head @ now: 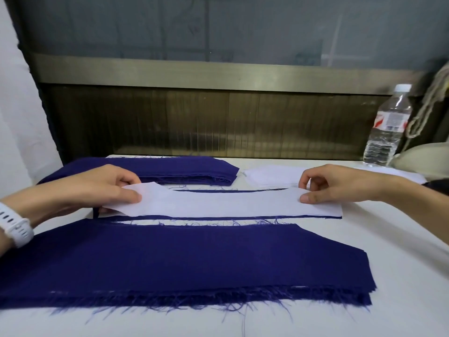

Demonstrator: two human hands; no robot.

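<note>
A long white strip of interfacing (218, 203) lies across the middle of the white table, on top of a dark blue fabric piece whose edge (218, 218) shows just below it. My left hand (97, 188) pinches the strip's left end between thumb and fingers. My right hand (340, 183) pinches its right end, thumb on top. A stack of frayed dark blue fabric pieces (170, 261) lies nearest me. Another folded blue stack (175, 170) sits behind the strip.
A stack of white interfacing pieces (274, 177) lies at the back right. A clear water bottle (386, 127) stands at the far right beside a pale cloth bundle (422, 156). A dark panel wall (206, 122) closes the table's far edge. A white watch (14, 227) is on my left wrist.
</note>
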